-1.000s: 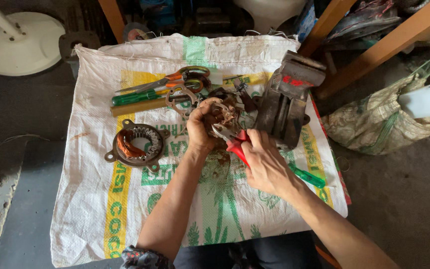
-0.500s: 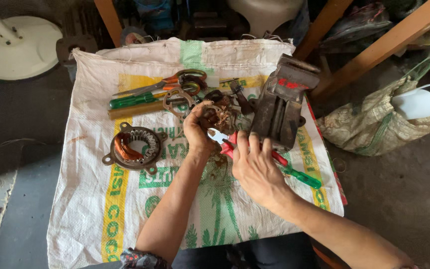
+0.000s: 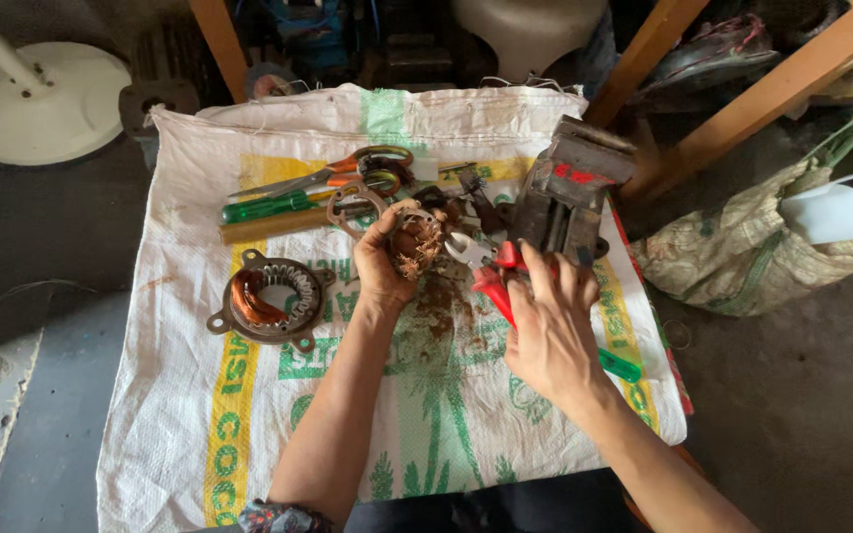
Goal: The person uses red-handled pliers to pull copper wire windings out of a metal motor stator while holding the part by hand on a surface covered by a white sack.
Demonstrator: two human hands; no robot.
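Left hand (image 3: 384, 259) has its fingers curled tight around a round rusty motor stator with frayed copper windings (image 3: 417, 240), held just above the white woven sack (image 3: 180, 395), while the right hand (image 3: 545, 326) squeezes red-handled pliers (image 3: 486, 271) into it, so those jaws could easily slip off the wire and nip a finger.

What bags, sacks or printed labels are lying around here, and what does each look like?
Woven sack: spread flat as a work mat under the hands and tools; white, with yellow and green bands, green lettering and a green palm-tree print.
Patterned bag: on the floor to the right; slumped, beige with a faded greenish pattern, a white object poking out of its top.
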